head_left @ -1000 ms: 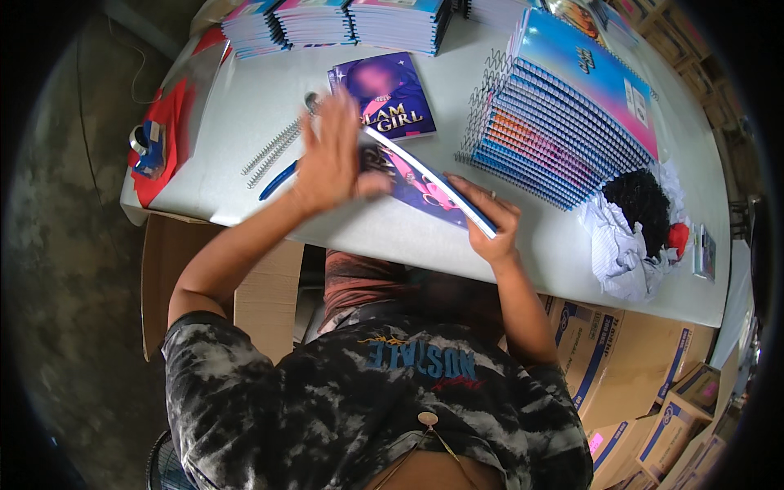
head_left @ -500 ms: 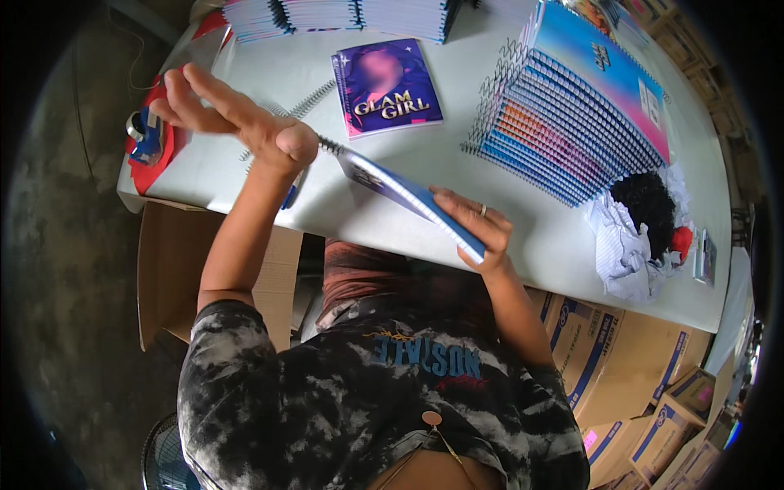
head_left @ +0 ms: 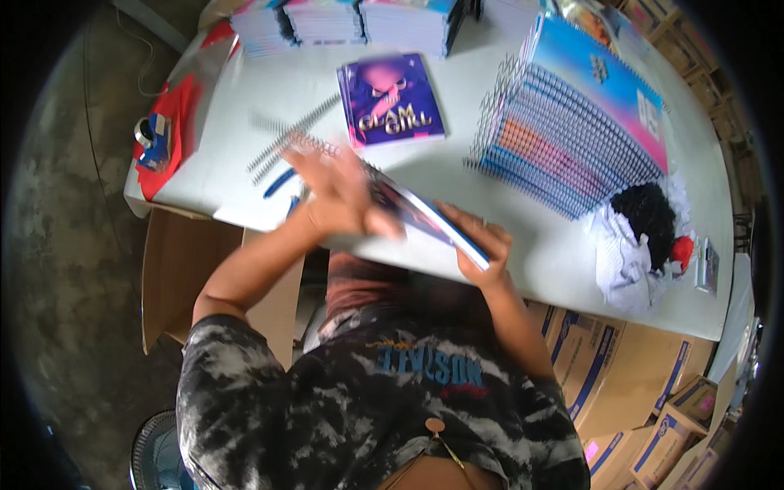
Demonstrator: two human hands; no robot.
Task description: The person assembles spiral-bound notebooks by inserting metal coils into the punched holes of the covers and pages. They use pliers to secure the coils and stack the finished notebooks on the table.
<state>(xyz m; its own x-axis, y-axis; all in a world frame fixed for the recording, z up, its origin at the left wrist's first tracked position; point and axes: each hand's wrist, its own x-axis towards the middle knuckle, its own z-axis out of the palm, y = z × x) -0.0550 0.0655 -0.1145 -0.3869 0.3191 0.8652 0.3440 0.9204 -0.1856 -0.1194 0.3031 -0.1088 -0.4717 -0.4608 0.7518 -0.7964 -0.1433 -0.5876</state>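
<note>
My right hand [head_left: 483,245] grips the lower right end of a spiral notebook [head_left: 447,225], which is held slanted above the table's front edge. Its white page edge and part of a dark printed cover show. My left hand [head_left: 339,196], smeared by motion, is at the notebook's upper left end with fingers and thumb apart. Behind the left hand, loose wire coils [head_left: 286,143] lie on the table, with a blue pen-like thing [head_left: 279,183] beside them. A purple notebook [head_left: 394,102] lies flat beyond, apparently on top of another.
A tall stack of spiral notebooks [head_left: 572,135] leans at the right, beside a crumpled white cloth [head_left: 625,253]. More notebook stacks [head_left: 327,23] line the far edge. A tape dispenser [head_left: 153,140] rests on red material [head_left: 184,114] at the left. Cardboard boxes [head_left: 629,367] stand below the table.
My left hand has swung right and down, from raised over the coils to beside the notebook. My right hand keeps its hold, with the notebook slightly turned.
</note>
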